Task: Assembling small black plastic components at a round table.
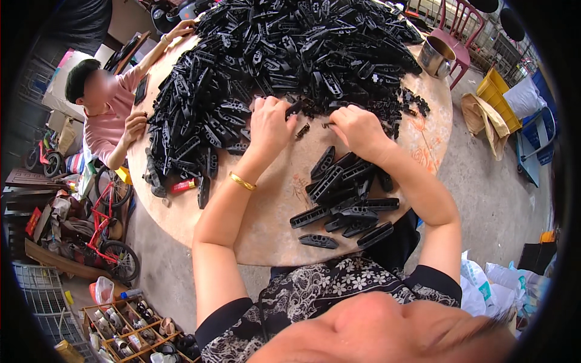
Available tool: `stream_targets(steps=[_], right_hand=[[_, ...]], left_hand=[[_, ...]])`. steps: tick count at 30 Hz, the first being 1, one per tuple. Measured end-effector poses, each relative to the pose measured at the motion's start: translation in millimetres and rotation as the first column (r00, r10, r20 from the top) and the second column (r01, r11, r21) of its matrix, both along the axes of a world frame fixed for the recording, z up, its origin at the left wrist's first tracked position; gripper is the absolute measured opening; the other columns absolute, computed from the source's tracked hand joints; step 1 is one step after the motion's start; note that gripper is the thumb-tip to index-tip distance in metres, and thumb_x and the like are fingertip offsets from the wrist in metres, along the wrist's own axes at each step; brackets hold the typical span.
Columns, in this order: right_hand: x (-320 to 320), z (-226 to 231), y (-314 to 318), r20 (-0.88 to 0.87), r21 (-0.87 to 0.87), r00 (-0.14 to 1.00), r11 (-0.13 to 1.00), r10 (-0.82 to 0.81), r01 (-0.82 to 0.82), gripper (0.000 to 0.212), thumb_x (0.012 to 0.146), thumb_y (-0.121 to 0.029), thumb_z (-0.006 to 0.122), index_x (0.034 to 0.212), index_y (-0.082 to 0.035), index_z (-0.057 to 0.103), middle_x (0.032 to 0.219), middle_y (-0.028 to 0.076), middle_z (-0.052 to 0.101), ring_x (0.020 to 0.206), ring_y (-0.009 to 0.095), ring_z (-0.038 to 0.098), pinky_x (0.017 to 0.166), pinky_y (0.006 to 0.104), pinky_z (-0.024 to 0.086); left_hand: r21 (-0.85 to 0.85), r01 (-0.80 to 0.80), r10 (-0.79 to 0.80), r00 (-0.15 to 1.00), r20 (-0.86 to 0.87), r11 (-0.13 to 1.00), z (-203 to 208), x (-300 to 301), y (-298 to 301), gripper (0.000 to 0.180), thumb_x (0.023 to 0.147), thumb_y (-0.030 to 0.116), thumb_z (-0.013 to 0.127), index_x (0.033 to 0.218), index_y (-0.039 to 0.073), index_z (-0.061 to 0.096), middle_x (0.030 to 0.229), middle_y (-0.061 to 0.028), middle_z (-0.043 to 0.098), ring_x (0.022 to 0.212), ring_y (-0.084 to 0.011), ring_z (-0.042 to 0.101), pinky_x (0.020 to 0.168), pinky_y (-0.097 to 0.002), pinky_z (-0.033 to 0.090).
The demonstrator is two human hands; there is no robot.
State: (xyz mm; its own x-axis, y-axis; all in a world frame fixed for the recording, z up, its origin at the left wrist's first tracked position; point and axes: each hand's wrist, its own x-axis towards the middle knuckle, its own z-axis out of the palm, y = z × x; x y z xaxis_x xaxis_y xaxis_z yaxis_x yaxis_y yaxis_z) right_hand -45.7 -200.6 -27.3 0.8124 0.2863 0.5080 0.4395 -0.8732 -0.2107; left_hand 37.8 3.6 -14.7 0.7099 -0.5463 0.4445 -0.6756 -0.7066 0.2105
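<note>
Within the left hand's grip (270, 126), one slim black part (294, 109); right hand's grip (358, 132) unclear.

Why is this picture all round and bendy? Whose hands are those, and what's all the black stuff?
There's no machine working here, just a person using two bare hands. The camera is on that person's head, looking down, and its very wide lens makes straight edges look bent. The left hand and right hand are over a round table. A big heap of black pieces covers the far part, and a smaller pile lies nearer. The left hand seems to touch a dark piece; the right may be pinching something too tiny to name. Another person, in pink, is at the table's left side.
</note>
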Motion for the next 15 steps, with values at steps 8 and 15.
stream_targets(steps=[8, 15], right_hand=[[-6, 21, 12, 0.174, 0.605, 0.984, 0.783, 0.046, -0.144, 0.01, 0.076, -0.004, 0.069, 0.084, -0.003, 0.063, 0.076, 0.009, 0.062, 0.066, 0.024, 0.059, 0.057, 0.0313, 0.048], [-6, 23, 9, 0.321, 0.56, 0.947, 0.802, 0.02, -0.207, 0.011, 0.075, -0.002, 0.069, 0.084, -0.003, 0.063, 0.079, 0.009, 0.064, 0.07, 0.026, 0.061, 0.06, 0.032, 0.05]], left_hand=[[-0.807, -0.265, -0.726, 0.354, -0.59, 0.527, -3, -15, -10, 0.033, 0.09, 0.013, 0.061, 0.118, 0.0, 0.047, 0.102, -0.0086, 0.063, 0.085, -0.0117, 0.061, 0.069, -0.0235, 0.051], [-0.819, -0.315, -0.799, 0.228, -0.557, 0.48, 0, -28, -17, 0.034, 0.09, 0.008, 0.059, 0.122, 0.003, 0.048, 0.105, -0.0067, 0.062, 0.091, -0.0143, 0.062, 0.082, -0.0293, 0.053]])
